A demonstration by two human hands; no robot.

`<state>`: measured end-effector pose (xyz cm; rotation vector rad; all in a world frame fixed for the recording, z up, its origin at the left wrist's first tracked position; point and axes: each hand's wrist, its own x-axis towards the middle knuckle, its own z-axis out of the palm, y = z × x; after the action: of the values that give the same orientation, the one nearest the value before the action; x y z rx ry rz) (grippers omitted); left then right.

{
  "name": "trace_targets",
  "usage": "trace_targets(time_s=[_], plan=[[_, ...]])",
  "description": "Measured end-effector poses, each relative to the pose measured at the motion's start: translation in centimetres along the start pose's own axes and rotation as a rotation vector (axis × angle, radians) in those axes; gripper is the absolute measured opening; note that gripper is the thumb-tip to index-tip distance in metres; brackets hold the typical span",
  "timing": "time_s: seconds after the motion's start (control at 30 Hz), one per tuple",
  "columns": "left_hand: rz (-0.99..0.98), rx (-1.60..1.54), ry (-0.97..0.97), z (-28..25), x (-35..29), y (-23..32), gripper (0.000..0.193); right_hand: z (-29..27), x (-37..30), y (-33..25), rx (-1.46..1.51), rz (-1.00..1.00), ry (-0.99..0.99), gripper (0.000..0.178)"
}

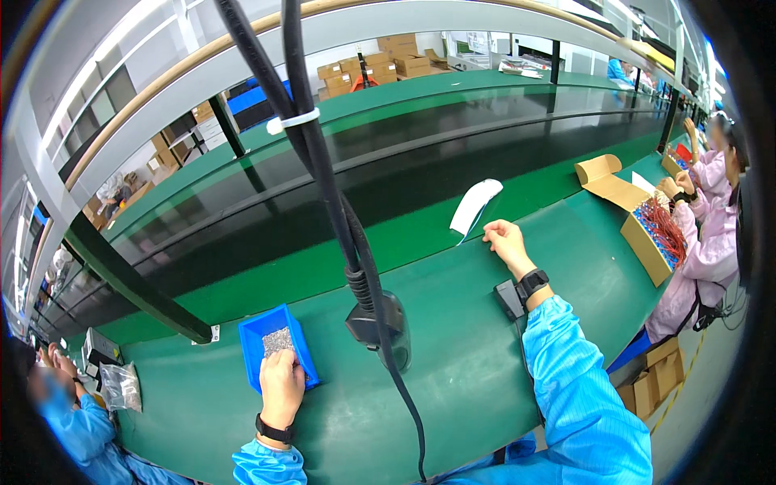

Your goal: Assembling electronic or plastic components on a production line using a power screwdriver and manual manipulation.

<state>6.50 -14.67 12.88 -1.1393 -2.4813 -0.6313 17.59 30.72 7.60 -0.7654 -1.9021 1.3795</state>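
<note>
My left hand point(281, 386) reaches into a small blue bin point(257, 333) full of tiny grey metal parts point(277, 339); its fingers are curled over the parts and I cannot see whether it grips any. My right hand point(506, 240) lies stretched out on the green bench, fingers loosely curled at the lower end of a white paper strip point(476, 204) that lies at the edge of the dark conveyor belt point(388, 174). Both arms wear blue sleeves and black wrist straps.
A black powered screwdriver point(378, 323) hangs on thick black cables just above the bench between my hands. A small black box point(508, 297) sits near my right wrist. A person in pink point(711, 234) works at an open cardboard box point(626, 212) of red wires on the right; another in blue point(69, 412) sits at left.
</note>
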Motion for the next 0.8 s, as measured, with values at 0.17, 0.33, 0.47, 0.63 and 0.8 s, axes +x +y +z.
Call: trace_targets(time_s=[0.17, 0.33, 0.47, 0.63, 0.8], plan=[[0.016, 0.016, 0.012, -0.2, -0.1, 0.1, 0.013, -0.3, 0.0, -0.3, -0.030, -0.080, -0.103, 0.022], [0.021, 0.013, 0.021, -0.1, -0.1, -0.1, 0.013, 0.6, -0.5, -0.8, 0.057, -0.200, -0.064, 0.028], [0.025, 0.027, 0.026, -0.1, -0.1, 0.0, 0.014, -0.3, 0.0, -0.4, -0.049, -0.092, -0.166, 0.032], [0.032, 0.024, 0.030, -0.1, -0.1, 0.0, 0.014, 0.8, -0.3, -0.3, 0.102, -0.214, -0.033, 0.032], [0.025, 0.022, 0.008, 0.0, 0.0, -0.1, 0.014, -0.5, 0.3, 0.4, 0.185, -0.028, 0.004, 0.027]])
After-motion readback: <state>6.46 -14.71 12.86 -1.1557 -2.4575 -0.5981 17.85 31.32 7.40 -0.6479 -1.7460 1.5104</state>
